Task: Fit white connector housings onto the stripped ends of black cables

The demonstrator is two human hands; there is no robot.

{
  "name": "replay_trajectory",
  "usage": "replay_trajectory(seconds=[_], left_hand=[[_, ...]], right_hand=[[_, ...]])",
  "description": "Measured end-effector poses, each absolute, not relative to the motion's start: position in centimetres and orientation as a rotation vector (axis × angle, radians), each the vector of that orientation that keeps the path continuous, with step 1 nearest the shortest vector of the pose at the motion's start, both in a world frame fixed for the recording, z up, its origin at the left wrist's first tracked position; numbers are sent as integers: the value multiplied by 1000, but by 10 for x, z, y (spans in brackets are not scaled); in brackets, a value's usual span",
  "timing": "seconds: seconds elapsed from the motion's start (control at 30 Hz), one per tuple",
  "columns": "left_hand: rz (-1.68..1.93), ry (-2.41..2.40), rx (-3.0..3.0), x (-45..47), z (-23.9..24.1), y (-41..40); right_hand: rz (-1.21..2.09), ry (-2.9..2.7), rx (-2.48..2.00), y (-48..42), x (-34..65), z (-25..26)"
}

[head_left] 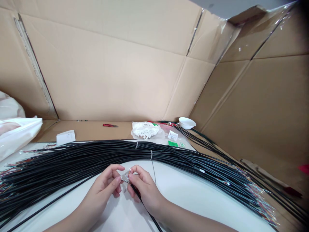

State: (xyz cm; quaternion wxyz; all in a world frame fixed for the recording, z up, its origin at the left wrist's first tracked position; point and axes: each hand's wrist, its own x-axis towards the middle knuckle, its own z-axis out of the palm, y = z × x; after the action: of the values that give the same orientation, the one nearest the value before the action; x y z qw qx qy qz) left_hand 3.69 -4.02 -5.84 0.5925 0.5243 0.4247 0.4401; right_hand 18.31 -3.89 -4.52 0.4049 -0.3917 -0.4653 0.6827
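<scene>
- Head view: the left hand [107, 182] curls its thumb and fingers in around a small pale piece [124, 176], but the tips are too blurred for us to tell whether they grip it.
- Just right of it, the right hand [142, 182] pinches a black cable [139, 195] close to its stripped end, between thumb and fingers. That end sits between both hands, on our side of the cable bundle [96, 161]; the rest runs down toward our near edge.
- At the left fingertips, we judge that the fine wires [125, 181] could bend, cross or pull loose if tugged too hard.
- At the right fingertips, the cable could twist if the pinch slackens, its stiff length levering the end around.
- Around us, from the left: a white plastic bag [21, 135], then a single loose cable [51, 201] leading toward the left forearm, where a sleeve or wrist might snag it.
- The bundle arches across the counter [183, 193], held by pale ties [151, 155], and lies between us and the red snips [110, 125] and the bag of white parts [146, 131]; reaching over could disturb it.
- Farther right, we see a white bowl [187, 123] beside more cables, and exposed coloured wire ends [263, 206] that could catch on each other.
</scene>
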Motion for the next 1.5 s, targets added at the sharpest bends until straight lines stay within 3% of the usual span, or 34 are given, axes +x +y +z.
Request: replay_trajectory(seconds=[1.5], left_hand=[[967,1004,1300,36,-57,-39]], right_hand=[[1704,-1172,-958,-39,183,-48]])
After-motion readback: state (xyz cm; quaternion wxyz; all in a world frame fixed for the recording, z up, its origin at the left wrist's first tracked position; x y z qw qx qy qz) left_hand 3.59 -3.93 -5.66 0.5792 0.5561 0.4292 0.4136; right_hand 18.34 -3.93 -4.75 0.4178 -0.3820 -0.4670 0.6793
